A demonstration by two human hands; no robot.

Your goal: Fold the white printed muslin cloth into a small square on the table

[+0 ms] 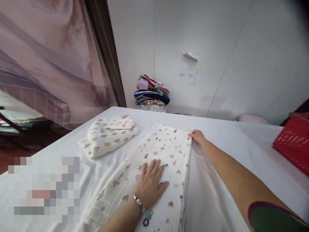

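A long folded white cloth (166,151) with small printed plants and shapes lies on the white-covered table (212,141). My left hand (151,183), with a silver bracelet at the wrist, rests flat on its middle, fingers spread. At the cloth's far right corner, my right hand (197,136) pinches the edge between thumb and fingers. The layers show along the right side, and the near end runs out of view. Left of it lies a second folded cloth (113,133), cream with grey-green cloud-like prints, which neither hand touches.
Behind the table's far edge stands a stack of folded fabrics (152,93) against the white wall. A red box or bag (293,141) sits at the right. A pinkish curtain (60,58) hangs at the left. A paper marked "45-50" (187,76) is on the wall. The lower left is pixelated.
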